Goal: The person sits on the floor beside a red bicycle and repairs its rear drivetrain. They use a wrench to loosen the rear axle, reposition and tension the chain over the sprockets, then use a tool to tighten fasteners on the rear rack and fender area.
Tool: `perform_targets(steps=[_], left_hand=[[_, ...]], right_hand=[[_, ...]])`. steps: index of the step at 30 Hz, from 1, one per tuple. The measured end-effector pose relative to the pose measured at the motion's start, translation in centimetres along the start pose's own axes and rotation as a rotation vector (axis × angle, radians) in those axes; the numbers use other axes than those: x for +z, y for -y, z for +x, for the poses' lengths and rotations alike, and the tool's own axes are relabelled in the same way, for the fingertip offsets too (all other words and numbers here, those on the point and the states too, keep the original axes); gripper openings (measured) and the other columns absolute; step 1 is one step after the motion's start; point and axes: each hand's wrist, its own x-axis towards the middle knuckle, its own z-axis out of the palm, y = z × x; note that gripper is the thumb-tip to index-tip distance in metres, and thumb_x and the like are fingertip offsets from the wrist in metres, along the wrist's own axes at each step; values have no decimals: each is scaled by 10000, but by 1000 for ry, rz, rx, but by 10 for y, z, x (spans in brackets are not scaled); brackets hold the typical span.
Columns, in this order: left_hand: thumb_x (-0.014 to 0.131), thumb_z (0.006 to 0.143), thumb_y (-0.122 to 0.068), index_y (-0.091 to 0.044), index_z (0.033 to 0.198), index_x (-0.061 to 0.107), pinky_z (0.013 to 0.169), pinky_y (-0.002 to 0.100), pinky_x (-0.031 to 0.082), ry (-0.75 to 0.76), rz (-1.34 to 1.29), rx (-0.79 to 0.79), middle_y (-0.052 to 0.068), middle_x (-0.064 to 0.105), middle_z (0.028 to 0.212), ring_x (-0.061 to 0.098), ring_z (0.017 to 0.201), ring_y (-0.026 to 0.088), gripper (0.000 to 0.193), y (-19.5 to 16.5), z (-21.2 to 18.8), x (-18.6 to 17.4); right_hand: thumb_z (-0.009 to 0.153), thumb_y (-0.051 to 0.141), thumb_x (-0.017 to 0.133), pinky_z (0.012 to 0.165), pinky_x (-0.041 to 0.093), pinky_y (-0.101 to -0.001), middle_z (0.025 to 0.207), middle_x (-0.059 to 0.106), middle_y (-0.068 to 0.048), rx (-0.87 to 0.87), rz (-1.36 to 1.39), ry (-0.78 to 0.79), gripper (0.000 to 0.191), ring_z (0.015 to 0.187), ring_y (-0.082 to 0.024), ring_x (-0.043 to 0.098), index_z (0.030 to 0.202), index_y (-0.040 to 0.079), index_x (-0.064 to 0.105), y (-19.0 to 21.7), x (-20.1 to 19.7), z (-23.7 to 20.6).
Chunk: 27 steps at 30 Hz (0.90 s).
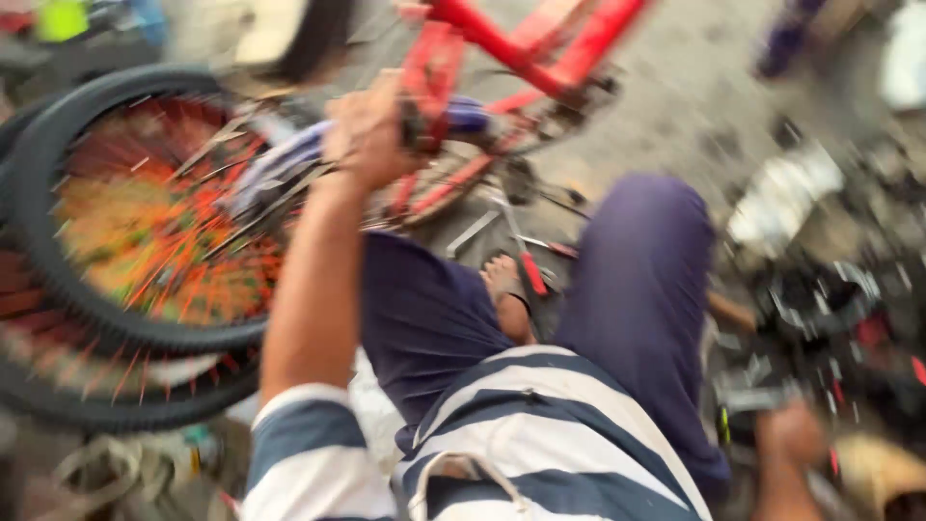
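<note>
The view is blurred by motion. My left hand (371, 130) is raised and closed around a red bar of a bicycle frame (540, 53), just beside a black-tyred wheel (58, 280) with orange and red spoke decorations. My right hand (793, 439) is low at the right, down among dark metal parts (820, 309); its fingers are too blurred to read. I sit on the ground in a striped shirt and dark blue trousers, one sandalled foot (506, 289) tucked under the frame.
A second tyre (106, 410) lies under the wheel at the left. A red-handled tool (531, 272) and metal rods lie on the grey concrete between my knees. White and black clutter (786, 193) fills the right side.
</note>
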Motion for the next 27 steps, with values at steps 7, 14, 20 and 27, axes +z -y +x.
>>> perform_targets(steps=[7,14,20,27], left_hand=[[974,556,-482,-10,1368,480,960,538,428,-60,26,60,188,675,1159,585,1115,386,1061,10,-14,-3],[959,500,-415,9,1310,537,973,516,439,-144,50,118,190,644,1249,590,1164,380,1007,10,-24,-5],[702,891,-166,-65,1388,619,1074,482,454,-319,68,131,206,634,1357,587,1274,386,514,14,-27,19],[610,957,-165,-69,1255,689,1050,482,445,-285,-403,-18,183,673,1290,595,1237,386,323,13,-26,25]], right_hand=[[944,316,659,854,555,-536,1085,735,-180,104,21,70,301,987,-371,710,1155,106,700,14,-10,-27],[1025,256,584,916,536,-466,1116,695,-132,182,290,94,241,1009,-293,668,1181,87,657,18,-27,-12],[1095,205,520,970,519,-406,1143,662,-91,132,948,-87,199,1028,-226,632,1203,70,620,2,-82,39],[1094,106,504,1026,524,-375,1125,652,-41,-610,1453,131,127,1056,-182,622,1165,58,596,132,-220,47]])
